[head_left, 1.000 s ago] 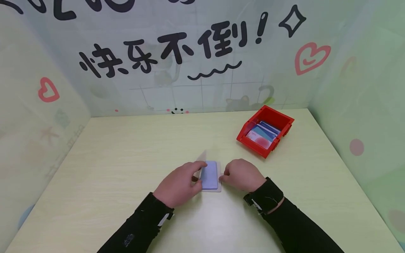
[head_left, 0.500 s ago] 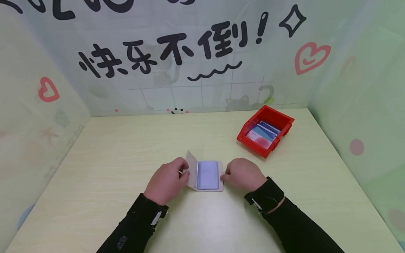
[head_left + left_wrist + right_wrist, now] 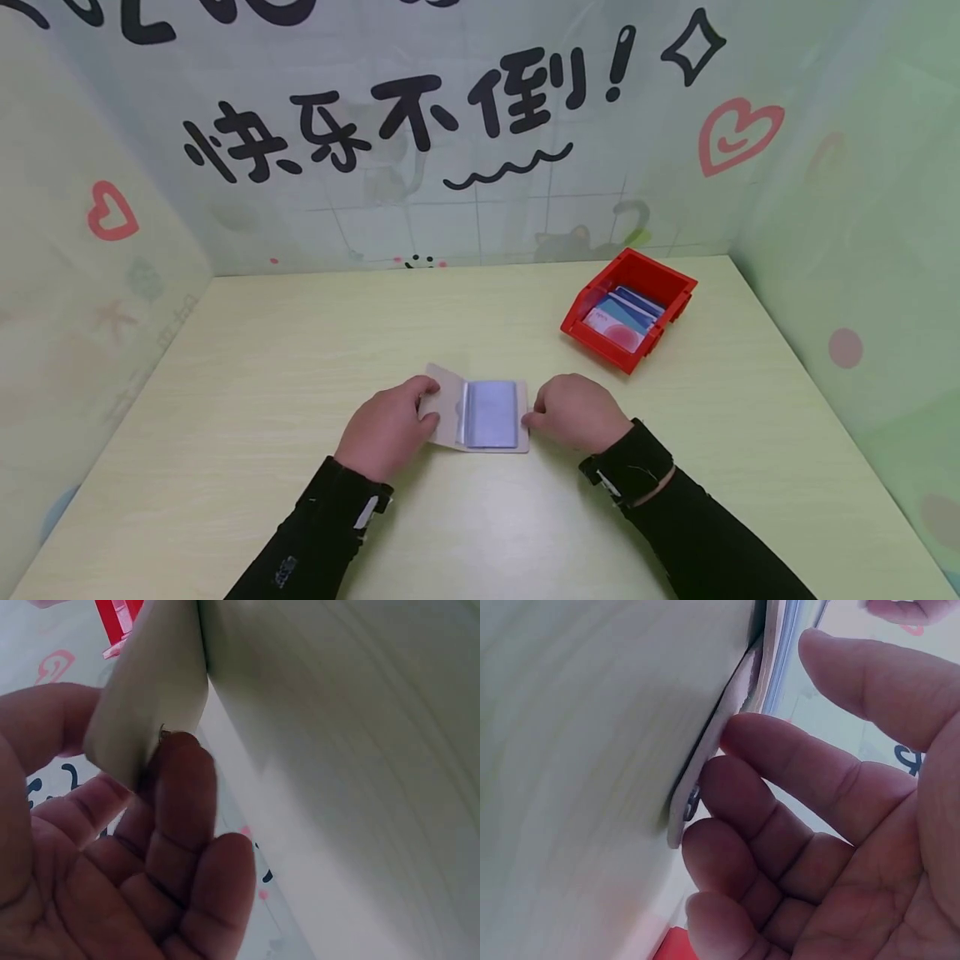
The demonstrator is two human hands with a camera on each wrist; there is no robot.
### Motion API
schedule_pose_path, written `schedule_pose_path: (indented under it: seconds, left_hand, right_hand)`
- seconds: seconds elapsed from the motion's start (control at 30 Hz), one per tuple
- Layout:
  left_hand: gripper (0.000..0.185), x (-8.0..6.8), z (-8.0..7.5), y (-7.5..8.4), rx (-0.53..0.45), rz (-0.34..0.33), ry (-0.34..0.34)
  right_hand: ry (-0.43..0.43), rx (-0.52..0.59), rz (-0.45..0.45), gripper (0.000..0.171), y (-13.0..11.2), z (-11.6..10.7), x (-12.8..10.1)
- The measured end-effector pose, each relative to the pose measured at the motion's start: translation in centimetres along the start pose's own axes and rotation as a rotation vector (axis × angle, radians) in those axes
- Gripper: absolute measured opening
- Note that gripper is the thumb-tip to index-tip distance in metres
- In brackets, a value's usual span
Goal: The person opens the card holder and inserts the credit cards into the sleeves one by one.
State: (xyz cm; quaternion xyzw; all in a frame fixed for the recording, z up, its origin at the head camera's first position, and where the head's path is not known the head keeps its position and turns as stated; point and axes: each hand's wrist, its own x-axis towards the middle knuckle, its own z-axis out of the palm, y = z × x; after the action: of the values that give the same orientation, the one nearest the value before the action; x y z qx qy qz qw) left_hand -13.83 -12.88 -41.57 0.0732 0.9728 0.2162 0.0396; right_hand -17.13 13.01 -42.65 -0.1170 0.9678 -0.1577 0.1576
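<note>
On table (image 3: pixel 262 350) | pale beige holder (image 3: pixel 474 423), unfolded, lilac sleeves (image 3: pixel 492 415) | left fingers (image 3: pixel 184 795) pinch cover (image 3: pixel 446 407); right fingers (image 3: pixel 739 799) relaxed against strap (image 3: pixel 733 697)

Room leftward; red bin (image 3: pixel 652 277) rightward

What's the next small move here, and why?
I'd probably have the left hand lower the cover flat onto the table. It grips the open cover, which tilts up off the surface, while the right hand is at the right edge of the card holder, seemingly placed to steady it.
</note>
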Motion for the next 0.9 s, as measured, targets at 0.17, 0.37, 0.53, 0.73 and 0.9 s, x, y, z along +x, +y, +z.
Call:
schedule_pose_path:
  seconds: [0.17,0.37,0.53,0.73,0.9]
  left_hand:
    - [0.042,0.2,0.3,-0.5,0.069,-0.007,-0.01]
    - [0.041,0.8,1.0,-0.9,0.135,0.033,-0.023]
    - [0.041,1.0,1.6,-0.5,0.151,0.077,-0.041]
    - [0.04,0.7,1.8,0.1,0.159,0.106,-0.047]
    - [0.044,0.5,2.1,0.2,0.153,0.095,-0.045]
  right_hand:
    - [0.003,-0.007,-0.009,0.024,-0.1,0.1,0.0]
    - [0.011,-0.013,-0.001,0.024,-0.2,0.2,0.0]
    - [0.019,-0.015,0.012,0.023,-0.1,0.1,-0.1]
    - [0.014,-0.008,0.003,0.023,-0.2,0.1,-0.3]
    - [0.022,0.026,0.009,0.03,0.3,-0.9,-0.6]
